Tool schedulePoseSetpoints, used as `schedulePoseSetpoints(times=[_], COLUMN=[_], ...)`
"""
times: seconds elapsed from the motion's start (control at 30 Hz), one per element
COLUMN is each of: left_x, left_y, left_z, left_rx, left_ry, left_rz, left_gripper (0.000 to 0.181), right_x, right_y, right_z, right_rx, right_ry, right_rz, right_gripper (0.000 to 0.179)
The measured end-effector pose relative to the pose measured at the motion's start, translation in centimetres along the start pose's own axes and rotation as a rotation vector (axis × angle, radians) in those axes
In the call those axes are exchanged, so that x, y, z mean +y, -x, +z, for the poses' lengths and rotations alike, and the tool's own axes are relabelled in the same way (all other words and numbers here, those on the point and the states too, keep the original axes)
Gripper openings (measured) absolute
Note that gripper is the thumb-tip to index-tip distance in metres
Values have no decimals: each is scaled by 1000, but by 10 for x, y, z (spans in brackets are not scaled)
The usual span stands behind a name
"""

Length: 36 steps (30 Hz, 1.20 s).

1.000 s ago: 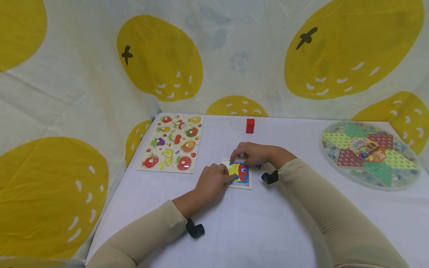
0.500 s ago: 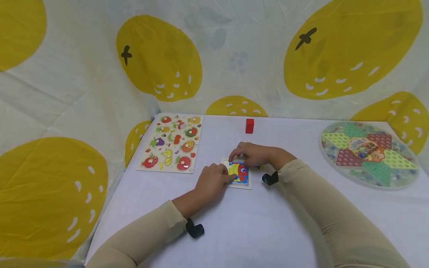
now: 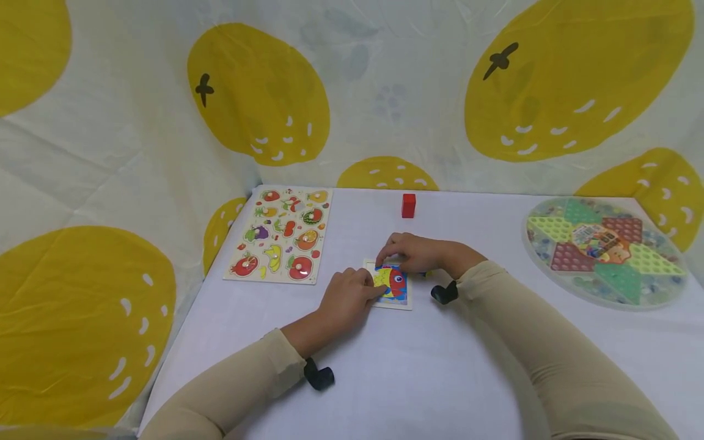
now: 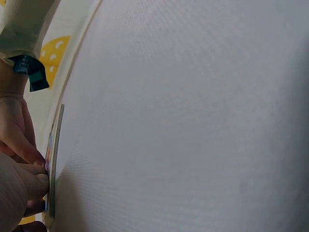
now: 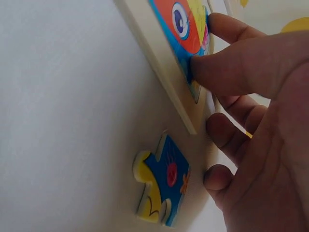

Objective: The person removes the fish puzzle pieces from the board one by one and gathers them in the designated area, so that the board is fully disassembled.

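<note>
A small square fish jigsaw puzzle lies in its pale wooden board (image 3: 404, 307) at the table's middle. My left hand (image 3: 345, 300) holds the board's left side, its thumb (image 4: 39, 182) on the picture. From the far right side my right hand (image 3: 419, 250) reaches over; its thumb (image 5: 217, 67) and index finger pinch a blue-edged puzzle piece (image 5: 186, 60) within the frame. The red fish head (image 3: 397, 282) shows between the hands. Beneath the right palm a loose blue-and-yellow puzzle piece (image 5: 169, 179) lies on the table, apart from the board. The puzzle's far side is partly covered by fingers.
A fruit peg puzzle board (image 3: 280, 238) lies at the back left. Behind the hands stands a red block (image 3: 409, 206). At the right is a round Chinese checkers board (image 3: 605, 252). Patterned cloth (image 3: 385, 122) hangs behind the white table (image 3: 418, 379).
Both hands stay in almost the same place on the puzzle. The whole view has shifted very slightly; nothing has visibly been taken up or let go.
</note>
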State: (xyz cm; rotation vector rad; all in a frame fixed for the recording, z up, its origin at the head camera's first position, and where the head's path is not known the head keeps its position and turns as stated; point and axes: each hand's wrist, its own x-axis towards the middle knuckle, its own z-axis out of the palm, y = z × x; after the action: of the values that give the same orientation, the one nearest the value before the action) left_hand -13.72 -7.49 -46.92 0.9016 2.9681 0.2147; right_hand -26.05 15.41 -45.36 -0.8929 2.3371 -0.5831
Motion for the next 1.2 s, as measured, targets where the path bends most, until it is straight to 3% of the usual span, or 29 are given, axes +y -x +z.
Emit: schedulePoseSetpoints(times=[1.2], left_x=[-2], left_y=[-2], left_z=[0], left_rx=[5], left_ry=[2], left_rz=[18], left_gripper=[41], right_x=[-4], right_y=[2], right_z=[1], right_rx=[-2], right_ry=[-74], right_rz=[46], right_gripper=[52])
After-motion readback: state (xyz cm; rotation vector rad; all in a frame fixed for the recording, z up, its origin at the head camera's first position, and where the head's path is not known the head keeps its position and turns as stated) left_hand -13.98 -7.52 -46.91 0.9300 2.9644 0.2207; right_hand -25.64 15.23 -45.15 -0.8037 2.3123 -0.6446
